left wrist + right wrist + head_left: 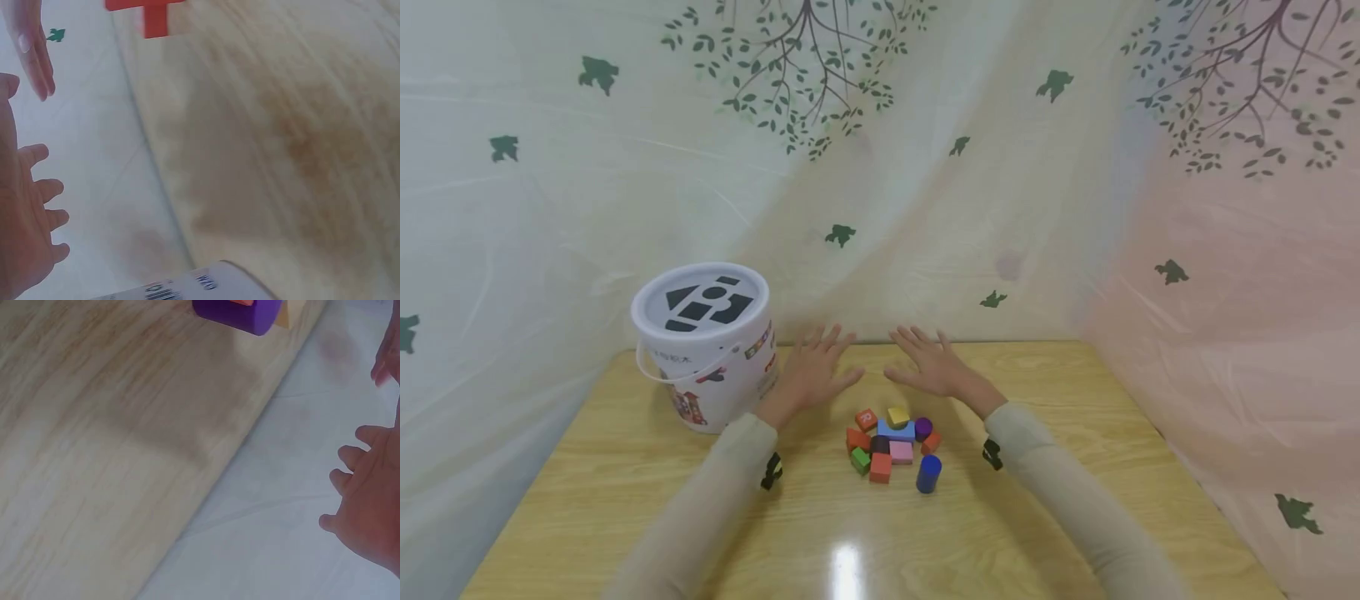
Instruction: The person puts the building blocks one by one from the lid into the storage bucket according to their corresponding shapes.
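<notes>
My left hand [815,368] is held out with spread fingers beside the bucket, holding nothing. Across from it my right hand [936,367] has its fingers spread too, also bare. Between the forearms lies a small cluster of toy blocks: a blue arch block [896,431], a yellow block [898,416], a purple cylinder [923,429], a pink block [901,452], a green block [861,460] and several red or orange ones, among them a red cube [881,468]. A dark blue cylinder [928,473] stands upright at the near right. In the right wrist view the purple cylinder [240,314] shows at the top.
A white lidded bucket [715,358] with black shape prints on its lid and a handle stands at the left of the wooden table [1045,517]. Behind the table's far edge hangs a pale curtain [895,192] printed with leaves and branches.
</notes>
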A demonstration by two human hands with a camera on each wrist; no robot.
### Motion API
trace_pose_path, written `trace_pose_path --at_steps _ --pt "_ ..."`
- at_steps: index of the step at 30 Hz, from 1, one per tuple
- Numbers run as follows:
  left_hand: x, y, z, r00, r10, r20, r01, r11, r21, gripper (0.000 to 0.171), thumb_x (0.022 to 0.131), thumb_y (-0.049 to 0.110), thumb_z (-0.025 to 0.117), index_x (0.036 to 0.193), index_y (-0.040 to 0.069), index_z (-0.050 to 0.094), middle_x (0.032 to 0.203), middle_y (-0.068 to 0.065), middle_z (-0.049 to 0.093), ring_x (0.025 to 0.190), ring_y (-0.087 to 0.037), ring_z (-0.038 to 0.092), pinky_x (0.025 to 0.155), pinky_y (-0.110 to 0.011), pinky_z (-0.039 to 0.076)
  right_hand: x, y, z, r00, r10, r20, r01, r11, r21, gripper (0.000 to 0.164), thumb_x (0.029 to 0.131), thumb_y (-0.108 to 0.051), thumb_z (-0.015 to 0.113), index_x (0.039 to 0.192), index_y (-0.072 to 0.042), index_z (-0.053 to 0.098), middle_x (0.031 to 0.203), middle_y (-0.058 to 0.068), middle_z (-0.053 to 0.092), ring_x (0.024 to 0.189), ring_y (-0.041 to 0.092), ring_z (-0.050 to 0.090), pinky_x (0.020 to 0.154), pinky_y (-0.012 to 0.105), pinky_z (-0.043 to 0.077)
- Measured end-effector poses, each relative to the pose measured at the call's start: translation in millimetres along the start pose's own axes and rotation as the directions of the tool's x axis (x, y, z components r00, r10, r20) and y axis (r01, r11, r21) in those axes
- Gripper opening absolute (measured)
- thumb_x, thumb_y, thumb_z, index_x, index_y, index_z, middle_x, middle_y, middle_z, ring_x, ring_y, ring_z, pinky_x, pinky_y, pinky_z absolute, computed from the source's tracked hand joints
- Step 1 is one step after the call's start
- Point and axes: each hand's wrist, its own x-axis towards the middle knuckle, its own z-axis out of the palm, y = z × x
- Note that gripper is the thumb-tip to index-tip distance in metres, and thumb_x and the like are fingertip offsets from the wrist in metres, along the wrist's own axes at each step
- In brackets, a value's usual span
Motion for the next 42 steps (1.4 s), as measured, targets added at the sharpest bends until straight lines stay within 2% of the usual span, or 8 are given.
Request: trace_pose_path --at_steps 7,14,19,26,29,35,38,42 --pt "1.5 2.6 -24.1 0.998 0.039 -0.051 -0.036 0.998 0.044 0.079 0.099 0.062 0.046 0.163 0.018 0.027 0.169 -0.016 0.024 0.157 -0.040 0.016 0.127 -0.064 0.014 -2.1 -11.2 -17.0 0.998 -0.057 0.014 0.058 0.997 -0.045 0.080 0.100 -0.061 0.047 0.164 -0.019 0.023 0.171 0.007 0.018 0.159 0.032 0.013 0.126 0.067 -0.001" --pt "-6.7 3.6 -71.1 0.990 0.069 -0.119 -0.064 0.997 0.046 0.082 0.097 0.057 0.056 0.162 0.017 0.027 0.169 -0.016 0.025 0.156 -0.042 0.018 0.128 -0.063 0.011 -11.0 -28.2 -39.1 0.990 -0.129 0.056 0.131 0.990 -0.045 0.077 0.100 -0.058 0.052 0.163 -0.020 0.028 0.170 0.008 0.024 0.159 0.032 0.016 0.127 0.066 0.000" --pt "-16.3 -8.1 -104.6 0.985 0.038 -0.171 -0.035 0.999 0.021 0.086 0.095 0.059 0.056 0.163 0.018 0.023 0.169 -0.016 0.024 0.156 -0.041 0.017 0.128 -0.062 0.009 -21.4 -35.0 -52.4 0.981 -0.173 0.090 0.179 0.982 -0.064 0.076 0.098 -0.056 0.057 0.161 -0.020 0.032 0.167 0.008 0.031 0.157 0.032 0.021 0.128 0.064 0.004" --pt "-44.9 -53.0 -142.3 0.952 -0.031 -0.303 -0.012 0.990 -0.141 0.085 0.093 0.052 0.064 0.162 0.018 0.028 0.166 -0.017 0.031 0.154 -0.043 0.023 0.127 -0.065 0.010 -43.3 -42.9 -61.2 0.953 -0.285 0.100 0.294 0.951 -0.092 0.072 0.096 -0.053 0.062 0.154 -0.014 0.044 0.159 0.010 0.045 0.151 0.033 0.036 0.125 0.065 0.020" --pt "-60.7 -75.8 -153.7 0.944 -0.091 -0.318 0.021 0.976 -0.217 0.085 0.093 0.049 0.066 0.162 0.018 0.028 0.165 -0.016 0.032 0.152 -0.044 0.025 0.124 -0.069 0.015 -52.9 -42.8 -59.1 0.939 -0.326 0.104 0.336 0.937 -0.092 0.071 0.095 -0.053 0.064 0.153 -0.014 0.047 0.157 0.010 0.048 0.148 0.032 0.040 0.124 0.064 0.024" --pt "-87.5 -115.3 -165.2 0.934 -0.224 -0.279 0.130 0.939 -0.320 0.092 0.092 0.050 0.069 0.163 0.014 0.023 0.165 -0.022 0.030 0.149 -0.049 0.028 0.117 -0.073 0.025 -67.8 -38.4 -50.4 0.919 -0.382 0.100 0.387 0.921 -0.047 0.067 0.094 -0.046 0.067 0.149 -0.011 0.051 0.152 0.010 0.053 0.145 0.033 0.046 0.121 0.064 0.031" --pt "-96.3 -135.2 -164.4 0.934 -0.258 -0.246 0.157 0.917 -0.366 0.098 0.090 0.049 0.072 0.164 0.012 0.019 0.166 -0.023 0.024 0.150 -0.050 0.023 0.118 -0.074 0.022 -72.4 -35.8 -45.1 0.923 -0.376 0.086 0.380 0.925 -0.032 0.067 0.094 -0.045 0.069 0.149 -0.011 0.052 0.153 0.011 0.053 0.144 0.033 0.047 0.120 0.063 0.033" --pt "-106.4 -158.4 -160.5 0.947 -0.276 -0.166 0.170 0.867 -0.468 0.108 0.087 0.044 0.078 0.165 0.013 0.010 0.169 -0.024 0.012 0.153 -0.052 0.015 0.116 -0.078 0.020 -78.7 -32.6 -38.1 0.929 -0.359 0.089 0.360 0.933 0.007 0.072 0.091 -0.048 0.073 0.150 -0.014 0.050 0.154 0.009 0.052 0.143 0.032 0.048 0.118 0.059 0.039"
